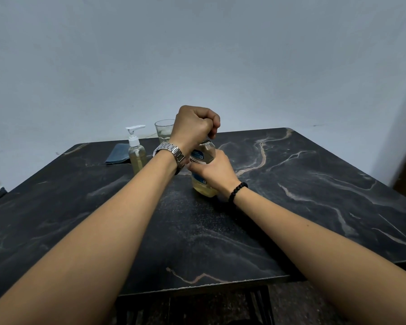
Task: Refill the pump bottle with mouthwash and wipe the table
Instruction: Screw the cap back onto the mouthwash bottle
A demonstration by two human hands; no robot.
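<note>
A clear mouthwash bottle (203, 158) with yellowish liquid and a blue-white label stands upright on the black marble table (291, 195) near its middle. My right hand (215, 171) grips its body from the right. My left hand (195, 126), with a metal watch on the wrist, is curled round the bottle's top and hides the cap. The pump bottle (136, 152), clear with a white pump head and pale yellow liquid, stands to the left, further back. A folded blue cloth (117, 156) lies flat just left of the pump bottle.
A clear drinking glass (163, 130) stands at the table's far edge behind my left hand. A pale wall rises right behind the table. The near table edge runs below my forearms, with dark floor under it.
</note>
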